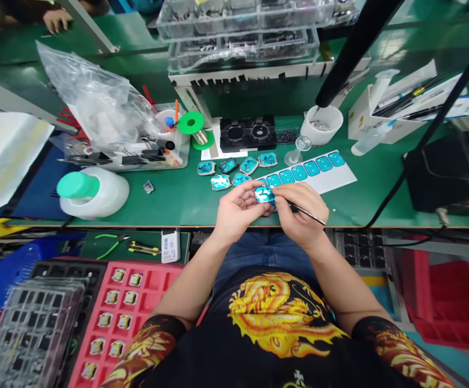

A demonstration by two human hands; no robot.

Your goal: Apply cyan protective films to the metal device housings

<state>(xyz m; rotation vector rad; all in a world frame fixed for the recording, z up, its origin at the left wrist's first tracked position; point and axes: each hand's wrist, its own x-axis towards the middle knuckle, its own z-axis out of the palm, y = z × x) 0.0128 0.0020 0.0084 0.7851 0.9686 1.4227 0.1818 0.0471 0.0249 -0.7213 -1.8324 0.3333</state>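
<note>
Head view: the left hand (234, 213) pinches a blue-filmed watch face (264, 194) over the green bench (178, 207), glossy side up, long axis running roughly left to right. The right hand (304, 209) grips a slim dark tool (307, 214), tail slanting down and right, fingertips at the watch face's right edge! Just beyond, blue-faced watch cases (220, 182) cluster beside a white sticker sheet (335, 179), partly hidden behind the hands. Print on the small white box (170, 247) is too blurred to read.
</note>
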